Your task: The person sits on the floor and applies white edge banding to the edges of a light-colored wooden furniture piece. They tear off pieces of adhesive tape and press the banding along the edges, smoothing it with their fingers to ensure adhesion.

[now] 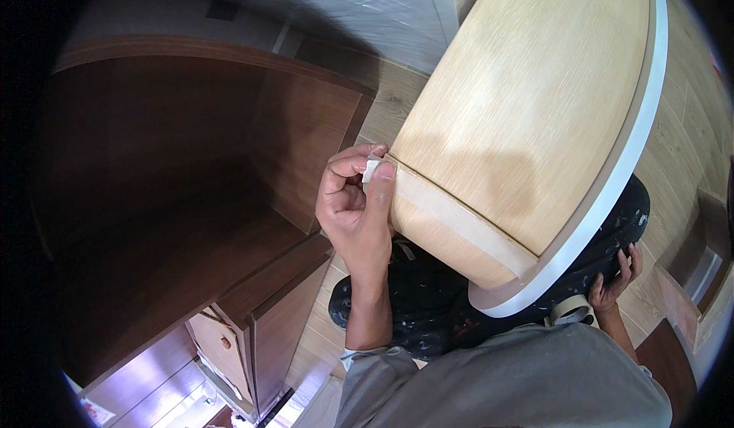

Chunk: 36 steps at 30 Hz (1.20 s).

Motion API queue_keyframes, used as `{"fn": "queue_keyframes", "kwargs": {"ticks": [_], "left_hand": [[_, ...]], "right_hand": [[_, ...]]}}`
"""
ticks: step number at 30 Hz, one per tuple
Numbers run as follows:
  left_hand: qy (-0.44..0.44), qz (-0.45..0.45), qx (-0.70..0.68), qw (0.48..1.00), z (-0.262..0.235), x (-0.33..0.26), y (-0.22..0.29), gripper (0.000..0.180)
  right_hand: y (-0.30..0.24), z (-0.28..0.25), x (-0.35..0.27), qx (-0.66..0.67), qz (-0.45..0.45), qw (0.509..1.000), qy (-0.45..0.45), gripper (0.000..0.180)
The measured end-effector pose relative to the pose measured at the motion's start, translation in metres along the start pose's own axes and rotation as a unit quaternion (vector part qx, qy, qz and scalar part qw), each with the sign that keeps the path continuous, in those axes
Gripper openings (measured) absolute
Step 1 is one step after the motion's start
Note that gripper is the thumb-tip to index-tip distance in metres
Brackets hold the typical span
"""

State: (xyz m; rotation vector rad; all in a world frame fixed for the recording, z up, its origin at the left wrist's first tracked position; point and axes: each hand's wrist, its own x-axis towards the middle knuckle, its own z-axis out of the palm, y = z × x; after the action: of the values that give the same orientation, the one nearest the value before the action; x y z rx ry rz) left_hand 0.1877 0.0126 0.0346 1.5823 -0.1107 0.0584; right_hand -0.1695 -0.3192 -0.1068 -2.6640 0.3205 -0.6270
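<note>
The single head view looks steeply down from close above onto the hands, a light wood panel and dark cabinet, with bent edges.

The floor is laid with pale wood-grain planks, showing along the right side and in a strip running down the middle. On it stands a dark brown wooden cabinet on the left, its open side facing up, its right wall meeting the planks near the middle strip. At the floor's right edge stands a low brown unit with a pale inner face.
</note>
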Motion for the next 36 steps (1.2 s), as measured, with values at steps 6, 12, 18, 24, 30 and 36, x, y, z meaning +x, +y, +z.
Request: {"fn": "queue_keyframes", "kwargs": {"ticks": [6,12,18,24,30,36], "left_hand": [[-0.002,0.0,0.005,1.0,-0.0002,0.0001,-0.0004,0.01],[-0.002,0.003,0.008,1.0,0.0009,-0.0007,-0.0003,0.011],[0.002,-0.005,0.016,1.0,0.0022,-0.0005,0.0009,0.013],[-0.002,-0.033,0.036,0.999,0.0014,-0.0012,0.0045,0.017],[0.001,0.003,0.075,0.997,0.004,-0.0026,0.0016,0.02],[0.007,0.035,0.027,0.999,0.0073,-0.0008,-0.001,0.041]], "right_hand": [[0.0007,0.0005,-0.0009,-0.002,-0.001,1.0,0.003,0.061],[0.0026,0.0006,-0.003,-0.002,-0.001,1.0,0.002,0.062],[0.0033,0.0003,-0.0037,-0.005,0.0,1.0,0.0,0.062],[0.002,0.001,-0.0017,-0.001,-0.004,1.0,0.004,0.062],[0.0009,0.0007,-0.0012,-0.001,-0.001,1.0,0.005,0.061],[0.0016,0.0024,-0.0022,0.005,0.0,1.0,0.01,0.061]]}}
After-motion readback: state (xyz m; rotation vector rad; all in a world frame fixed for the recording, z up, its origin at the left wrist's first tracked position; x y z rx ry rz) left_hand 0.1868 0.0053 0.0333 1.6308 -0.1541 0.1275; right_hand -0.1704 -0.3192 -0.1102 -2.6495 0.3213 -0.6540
